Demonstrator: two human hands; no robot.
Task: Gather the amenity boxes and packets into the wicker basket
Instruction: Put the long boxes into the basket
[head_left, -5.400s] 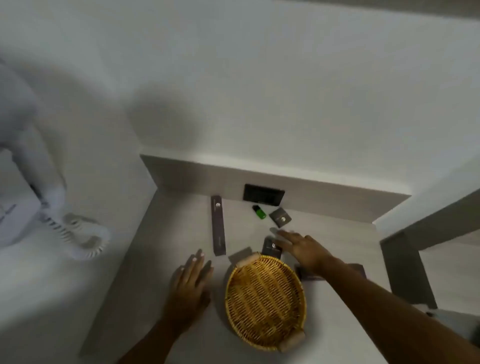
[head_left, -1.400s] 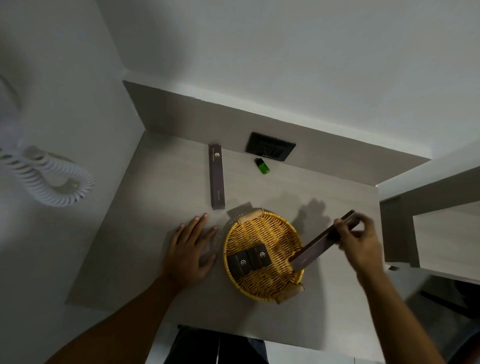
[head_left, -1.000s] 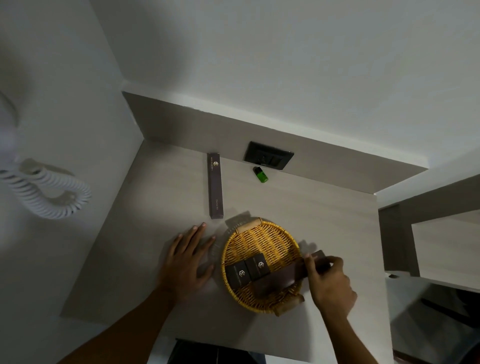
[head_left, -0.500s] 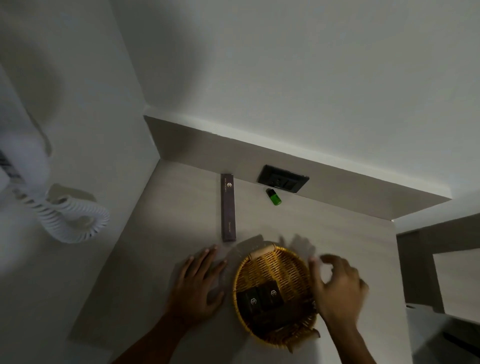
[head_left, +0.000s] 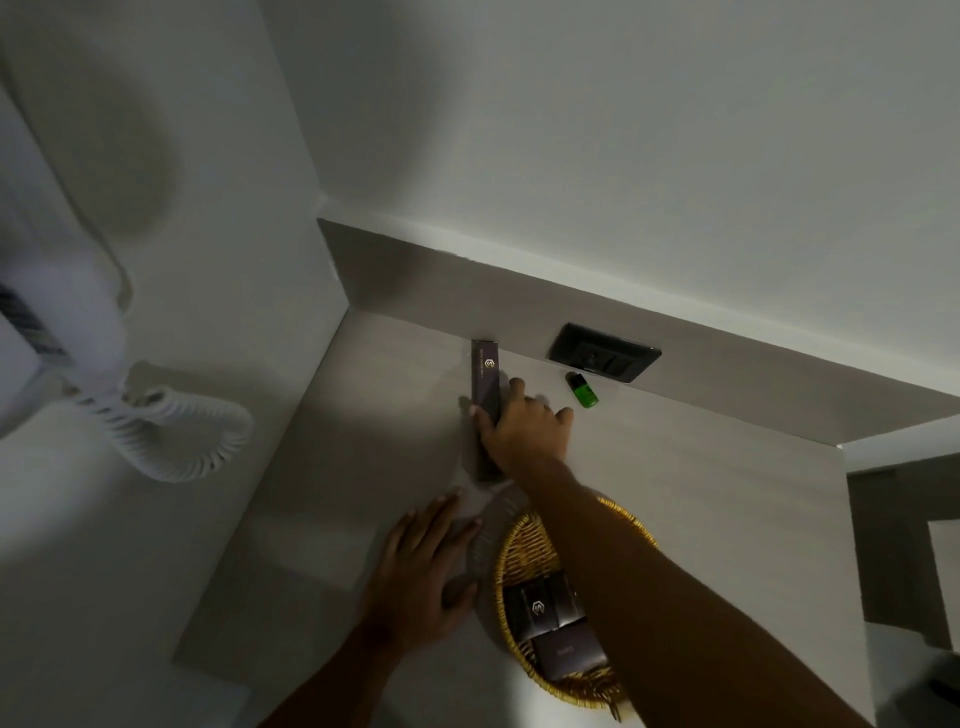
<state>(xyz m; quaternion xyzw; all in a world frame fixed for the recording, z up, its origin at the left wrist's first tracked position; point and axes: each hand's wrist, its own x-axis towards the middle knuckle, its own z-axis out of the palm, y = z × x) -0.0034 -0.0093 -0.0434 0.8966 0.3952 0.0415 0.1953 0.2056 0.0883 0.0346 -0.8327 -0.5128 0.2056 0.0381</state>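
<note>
A dim corner, pale walls, and a grey worktop (head_left: 701, 483) with a low upstand along the back. From my seat the thing that matters is the long dark box (head_left: 485, 382) lying on the worktop near the upstand, running front to back. My right hand (head_left: 522, 434) is laid over its near half, thumb on the left edge and fingers spread across the top and right side; it is touching the box, but I cannot tell whether the grip has closed or is only resting there. The box looks flat on the surface, not yet lifted.

Nearer to me sits the wicker basket (head_left: 511, 551), partly hidden under my right forearm, with small dark boxes (head_left: 540, 605) and another dark box (head_left: 566, 654) already inside. My left hand (head_left: 423, 577) lies flat and open on the worktop just left of the basket's rim, holding nothing.

I judge this to be the pickup of the last long box. Next I need to pinch it across its narrow sides, lift it clear and bring it back over the rim.

A small green item (head_left: 584, 391) lies beside a black wall socket (head_left: 605, 352); a coiled white cord (head_left: 176, 431) hangs at left.
</note>
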